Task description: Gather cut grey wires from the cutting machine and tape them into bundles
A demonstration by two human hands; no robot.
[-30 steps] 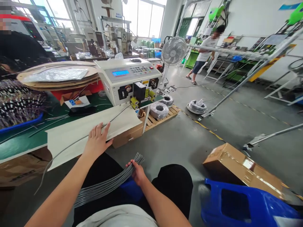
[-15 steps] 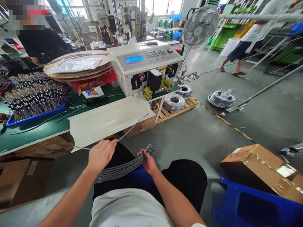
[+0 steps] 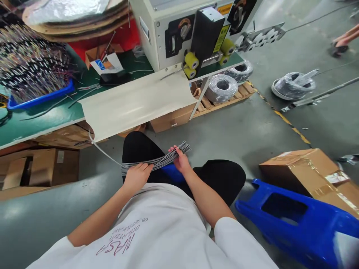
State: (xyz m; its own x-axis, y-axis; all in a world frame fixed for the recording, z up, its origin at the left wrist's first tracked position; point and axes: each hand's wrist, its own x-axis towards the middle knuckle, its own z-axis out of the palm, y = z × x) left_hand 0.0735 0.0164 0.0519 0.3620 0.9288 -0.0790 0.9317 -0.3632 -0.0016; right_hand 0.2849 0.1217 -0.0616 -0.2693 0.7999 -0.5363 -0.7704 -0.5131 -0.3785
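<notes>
A bundle of thin grey cables [image 3: 162, 162] lies across my lap. My right hand [image 3: 181, 160] grips it near its right end, where the cable ends fan out past the thumb. My left hand [image 3: 138, 175] is closed over the left part of the bundle, fingers bent onto the cables. One loose cable [image 3: 105, 152] curves away from the bundle's left end up to the corner of the cream chute sheet [image 3: 134, 104]. Above the sheet, a short grey cable [image 3: 170, 74] sticks out beside the yellow rollers [image 3: 191, 63] of the cutting machine [image 3: 168, 37].
At the left, a blue tray [image 3: 42, 98] of wire bundles stands on the green table [image 3: 56, 119]. Coils of cable [image 3: 221, 87] sit on a wooden pallet [image 3: 232, 99]. To my right are a blue stool [image 3: 303, 224] and a cardboard box [image 3: 300, 168]. More boxes [image 3: 58, 168] lie below the table.
My left hand has brought its single cable down from the chute sheet onto the bundle. My right hand still holds the bundle. The view has tilted down; a new cable end shows at the rollers.
</notes>
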